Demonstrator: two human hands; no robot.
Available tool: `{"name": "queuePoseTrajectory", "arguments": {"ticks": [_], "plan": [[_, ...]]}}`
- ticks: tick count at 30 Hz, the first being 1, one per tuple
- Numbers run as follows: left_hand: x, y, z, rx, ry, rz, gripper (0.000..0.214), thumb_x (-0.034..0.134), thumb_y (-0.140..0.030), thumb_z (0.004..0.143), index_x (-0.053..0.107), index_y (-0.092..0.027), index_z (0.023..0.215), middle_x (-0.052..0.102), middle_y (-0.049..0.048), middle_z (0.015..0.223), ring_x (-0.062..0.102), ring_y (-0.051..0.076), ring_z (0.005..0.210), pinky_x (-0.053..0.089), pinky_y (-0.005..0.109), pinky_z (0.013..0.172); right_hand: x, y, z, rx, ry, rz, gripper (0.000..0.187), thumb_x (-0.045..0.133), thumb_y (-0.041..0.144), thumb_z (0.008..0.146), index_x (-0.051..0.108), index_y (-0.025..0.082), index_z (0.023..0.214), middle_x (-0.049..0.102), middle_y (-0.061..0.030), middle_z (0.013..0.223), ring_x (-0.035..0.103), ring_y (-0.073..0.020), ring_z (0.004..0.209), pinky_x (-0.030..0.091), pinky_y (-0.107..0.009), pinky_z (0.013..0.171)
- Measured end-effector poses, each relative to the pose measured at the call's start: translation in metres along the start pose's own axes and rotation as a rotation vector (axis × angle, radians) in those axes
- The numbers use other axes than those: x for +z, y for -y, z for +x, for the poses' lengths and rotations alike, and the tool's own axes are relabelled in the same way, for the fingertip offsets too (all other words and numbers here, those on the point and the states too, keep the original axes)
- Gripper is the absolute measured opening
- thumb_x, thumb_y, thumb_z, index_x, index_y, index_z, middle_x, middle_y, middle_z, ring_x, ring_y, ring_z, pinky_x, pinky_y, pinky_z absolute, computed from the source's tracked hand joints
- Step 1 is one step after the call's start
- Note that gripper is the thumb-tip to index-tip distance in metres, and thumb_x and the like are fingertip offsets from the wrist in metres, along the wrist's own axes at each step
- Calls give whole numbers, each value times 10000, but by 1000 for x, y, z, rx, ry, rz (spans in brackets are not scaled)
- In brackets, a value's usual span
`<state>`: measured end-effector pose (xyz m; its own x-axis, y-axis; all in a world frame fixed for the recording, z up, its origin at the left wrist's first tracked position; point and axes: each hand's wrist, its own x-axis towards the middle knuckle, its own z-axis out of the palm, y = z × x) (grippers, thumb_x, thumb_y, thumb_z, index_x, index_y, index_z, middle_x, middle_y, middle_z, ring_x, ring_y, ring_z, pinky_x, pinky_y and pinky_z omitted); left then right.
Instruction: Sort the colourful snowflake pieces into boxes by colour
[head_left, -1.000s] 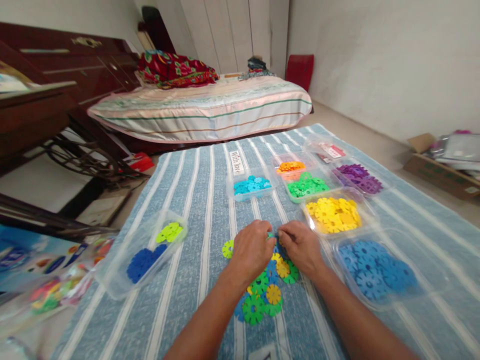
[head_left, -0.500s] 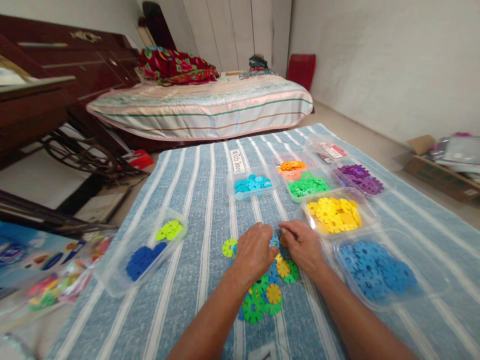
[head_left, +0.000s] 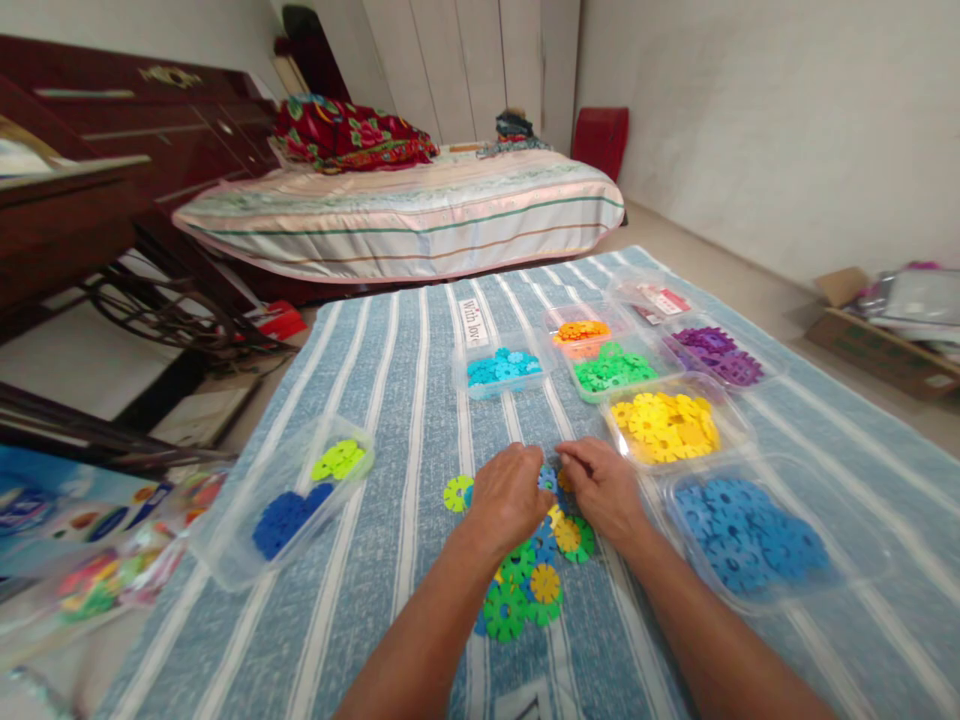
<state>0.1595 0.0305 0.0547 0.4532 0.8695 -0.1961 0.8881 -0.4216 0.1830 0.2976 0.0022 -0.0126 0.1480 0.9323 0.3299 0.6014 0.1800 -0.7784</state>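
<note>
A cluster of joined notched plastic discs (head_left: 507, 608) in green, yellow and blue lies on the striped cloth (head_left: 375, 480). My left hand (head_left: 508, 500) curls closed over its upper part, hiding several discs. My right hand (head_left: 604, 492) is closed with thumb and finger pinched at the cluster's upper right edge, by a blue disc (head_left: 548, 478). The exact discs under the fingers are mostly covered. A lime disc (head_left: 457, 493) sticks out to the left of my left hand.
Clear tubs hold yellow discs (head_left: 667, 426), blue discs (head_left: 750, 535), green discs (head_left: 615, 368), sky-blue discs (head_left: 502, 368), orange discs (head_left: 581, 332) and purple discs (head_left: 716, 355). Leftward, a long tub (head_left: 225, 555) holds navy and lime discs. A bed (head_left: 420, 220) stands beyond the cloth.
Hardly anything differs. Both hands keep their closed hold at the disc cluster, and the whole view has shifted very slightly.
</note>
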Motion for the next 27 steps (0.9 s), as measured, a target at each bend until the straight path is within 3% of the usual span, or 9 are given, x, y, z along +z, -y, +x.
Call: {"name": "queuePoseTrajectory", "arguments": {"ticks": [6,12,18,23,27], "plan": [[-5,-3,0,-26,41,0,155,581,-255,698,541,-202,838,611,35,870,582,196,873,420,278,739,0,-1,0,9,-10,26,245,443,214,818,670,222,910,653,-23,802,571,-169,810,444,-298,731],[-4,2,-3,-19,-22,-107,132,587,-212,677,528,-206,794,610,2,778,582,168,761,394,254,646,-1,0,0,24,-1,42,272,416,208,827,662,223,942,658,-30,831,578,-177,833,453,-316,748],[-8,15,-3,-64,-18,-350,58,590,-186,672,535,-188,654,565,-36,612,537,116,605,346,217,546,-1,1,0,39,-15,70,279,413,207,822,656,226,959,664,-29,833,585,-178,831,458,-326,764],[-19,27,-5,-53,-65,-579,62,580,-213,689,546,-177,652,522,-53,539,497,96,532,340,201,503,0,1,-1,77,-51,110,287,413,221,829,643,208,1001,670,-34,859,592,-182,852,462,-351,802],[-28,8,-4,-69,-96,-803,67,606,-210,669,560,-164,654,518,-58,523,485,82,501,356,193,487,2,-2,-3,76,-48,111,272,422,234,848,631,220,1021,664,-28,893,593,-179,876,471,-350,811]]}}
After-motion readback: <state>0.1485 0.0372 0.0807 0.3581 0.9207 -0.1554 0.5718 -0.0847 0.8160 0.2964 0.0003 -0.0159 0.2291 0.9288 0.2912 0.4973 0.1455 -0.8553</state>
